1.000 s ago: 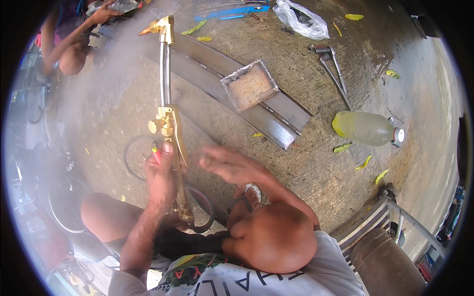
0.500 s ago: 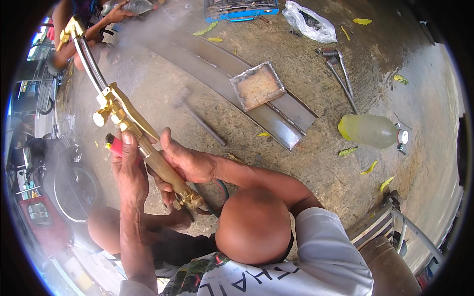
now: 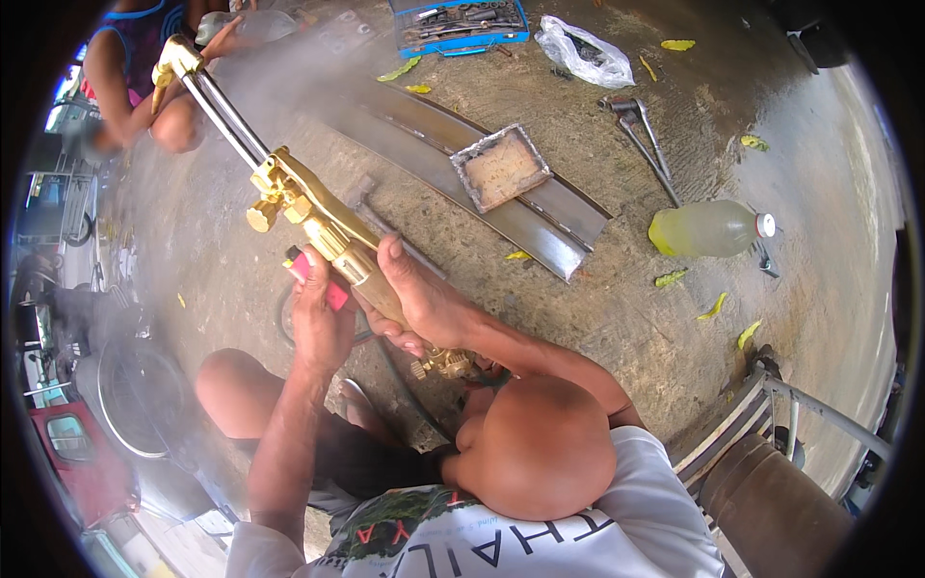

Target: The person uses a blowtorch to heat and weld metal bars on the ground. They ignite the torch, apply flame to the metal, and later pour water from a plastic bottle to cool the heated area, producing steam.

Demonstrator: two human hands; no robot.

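Observation:
A brass cutting torch point(image 3: 328, 238) slants up and left across the view, its two silvery tubes ending in an angled brass head. My right hand point(image 3: 429, 303) is closed around its handle, thumb along the top. Beside the handle, my left hand point(image 3: 323, 332) grips a pink lighter point(image 3: 336, 295) upright between thumb and fingers. No flame shows at the torch head. At the handle's lower end are brass valve fittings point(image 3: 448, 363), and a dark hose point(image 3: 414, 400) runs below them.
On the concrete lie a hammer point(image 3: 400, 229), a long metal strip point(image 3: 554, 252) bearing a shallow metal tray point(image 3: 501, 168), wrenches point(image 3: 647, 144) and a yellowish bottle point(image 3: 708, 229). Farther off are a blue toolbox point(image 3: 462, 26) and plastic bag point(image 3: 588, 53). Another person point(image 3: 125, 67) squats at upper left amid haze.
Both hands, with the torch and lighter, have shifted right in the view. The lighter has turned more upright beside the torch. More of the other person shows.

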